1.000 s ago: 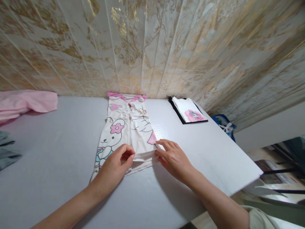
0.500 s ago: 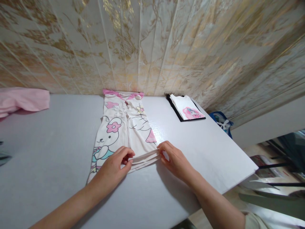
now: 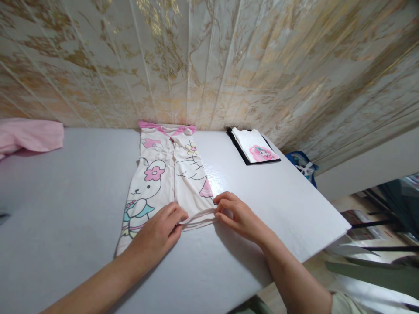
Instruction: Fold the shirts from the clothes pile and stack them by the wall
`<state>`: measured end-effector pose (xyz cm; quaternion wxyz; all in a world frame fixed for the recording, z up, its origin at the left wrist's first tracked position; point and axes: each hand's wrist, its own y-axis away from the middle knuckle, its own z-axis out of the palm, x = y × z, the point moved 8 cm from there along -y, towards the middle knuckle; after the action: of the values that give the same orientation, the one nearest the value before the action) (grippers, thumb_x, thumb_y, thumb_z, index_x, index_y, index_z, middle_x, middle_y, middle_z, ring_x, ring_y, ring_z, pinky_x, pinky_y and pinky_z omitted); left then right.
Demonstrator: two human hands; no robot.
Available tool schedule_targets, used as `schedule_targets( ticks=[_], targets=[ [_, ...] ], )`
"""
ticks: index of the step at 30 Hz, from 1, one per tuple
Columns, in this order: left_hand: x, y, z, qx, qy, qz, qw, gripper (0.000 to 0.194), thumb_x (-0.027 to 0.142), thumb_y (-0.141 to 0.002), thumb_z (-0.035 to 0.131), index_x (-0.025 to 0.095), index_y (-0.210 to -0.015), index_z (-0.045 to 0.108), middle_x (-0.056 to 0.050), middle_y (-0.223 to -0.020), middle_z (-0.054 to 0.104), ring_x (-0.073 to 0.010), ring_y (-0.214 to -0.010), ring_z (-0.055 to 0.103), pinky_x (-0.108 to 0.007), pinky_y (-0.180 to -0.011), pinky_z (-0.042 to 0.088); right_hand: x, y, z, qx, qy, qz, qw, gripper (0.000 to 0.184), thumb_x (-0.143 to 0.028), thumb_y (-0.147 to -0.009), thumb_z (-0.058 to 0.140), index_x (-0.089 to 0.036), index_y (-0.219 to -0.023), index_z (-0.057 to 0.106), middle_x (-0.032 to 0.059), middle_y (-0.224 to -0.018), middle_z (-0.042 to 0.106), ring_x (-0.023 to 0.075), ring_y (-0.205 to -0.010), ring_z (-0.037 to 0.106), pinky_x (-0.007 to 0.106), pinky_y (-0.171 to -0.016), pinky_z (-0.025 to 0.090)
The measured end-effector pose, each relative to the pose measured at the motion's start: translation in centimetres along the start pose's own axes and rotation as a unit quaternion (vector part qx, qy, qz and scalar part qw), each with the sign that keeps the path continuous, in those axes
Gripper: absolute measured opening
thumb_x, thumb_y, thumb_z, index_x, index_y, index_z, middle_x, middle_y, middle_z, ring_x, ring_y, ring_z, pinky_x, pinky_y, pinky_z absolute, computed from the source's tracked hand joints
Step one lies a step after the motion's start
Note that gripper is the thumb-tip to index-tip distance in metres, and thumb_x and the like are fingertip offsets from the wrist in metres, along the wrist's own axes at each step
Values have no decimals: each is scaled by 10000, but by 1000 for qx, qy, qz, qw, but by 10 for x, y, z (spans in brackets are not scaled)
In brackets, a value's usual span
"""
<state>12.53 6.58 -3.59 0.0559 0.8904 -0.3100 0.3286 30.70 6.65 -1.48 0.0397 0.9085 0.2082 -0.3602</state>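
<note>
A white cartoon-print shirt [image 3: 191, 189] with pink trim lies lengthwise on the table, its sides folded inward to meet along a middle line. My left hand [image 3: 160, 229] pinches the near hem close to that line, fingers curled over the cloth. At the hem's right corner, my right hand [image 3: 234, 216] grips the edge between thumb and fingers. Between the two hands the hem layers are slightly raised and parted. My left hand and forearm cover part of the shirt's lower left side.
A white top [image 3: 253, 146] with a pink print lies folded on a black garment [image 3: 239, 150] at the back right. Pink cloth [image 3: 29, 136] lies at the far left. The table [image 3: 65, 209] meets a patterned wall [image 3: 170, 61]. Beyond the right edge is a blue bag [image 3: 303, 165].
The hem between my hands has shifted and now bows upward, its layers bunched closer. My left fingers have closed further over the edge. The view has moved slightly.
</note>
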Motion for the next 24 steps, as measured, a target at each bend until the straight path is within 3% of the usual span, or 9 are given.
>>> schedule_targets(
  ticks=[3, 7, 11, 14, 18, 24],
  targets=[
    [1, -1, -3, 12, 7, -1, 1000, 211, 178, -905, 390, 229, -955, 589, -35, -974, 584, -181, -887, 588, -289, -764, 459, -6, 2, -5, 32, 10, -17, 999, 93, -128, -865, 579, -218, -877, 558, 66, -1147, 580, 197, -1066, 571, 355, -896, 494],
    [-1, -1, -5, 19, 34, -25, 999, 189, 219, -932, 393, 225, -918, 581, -16, -922, 589, -165, -839, 583, -276, -737, 445, -21, 2, -2, 37, 30, -68, 996, 245, -138, -829, 626, -229, -1040, 539, 105, -1291, 515, 232, -1217, 499, 413, -989, 458],
    [-2, -2, -5, 22, 61, -45, 997, 185, 268, -951, 401, 229, -908, 577, -4, -893, 587, -157, -811, 576, -272, -718, 437, -23, -1, 11, 26, 55, -93, 994, 229, -88, -807, 619, -225, -982, 569, 102, -1349, 494, 233, -1247, 485, 415, -993, 447],
    [-2, -2, -6, 26, 54, -42, 997, 183, 262, -952, 402, 225, -907, 576, -2, -886, 585, -154, -806, 575, -272, -714, 436, -16, -3, 16, 47, 91, -93, 990, 189, -80, -823, 601, -225, -944, 604, 88, -1280, 550, 226, -1172, 533, 409, -957, 450],
    [4, -1, -6, 23, -8, -1, 1000, 196, 237, -949, 398, 214, -897, 586, -19, -891, 595, -171, -838, 574, -295, -736, 446, -12, -3, 16, 52, 102, -92, 989, 160, -72, -824, 586, -217, -889, 608, 69, -1131, 622, 198, -1030, 584, 364, -882, 470],
    [21, 4, -10, 78, -128, 90, 985, 182, 197, -916, 485, 219, -1053, 603, -68, -1105, 623, -235, -1033, 544, -401, -904, 434, -17, -2, 11, 33, 100, -85, 991, 175, -77, -803, 624, -217, -904, 598, 75, -1170, 609, 198, -1068, 578, 362, -910, 464]
  ],
)
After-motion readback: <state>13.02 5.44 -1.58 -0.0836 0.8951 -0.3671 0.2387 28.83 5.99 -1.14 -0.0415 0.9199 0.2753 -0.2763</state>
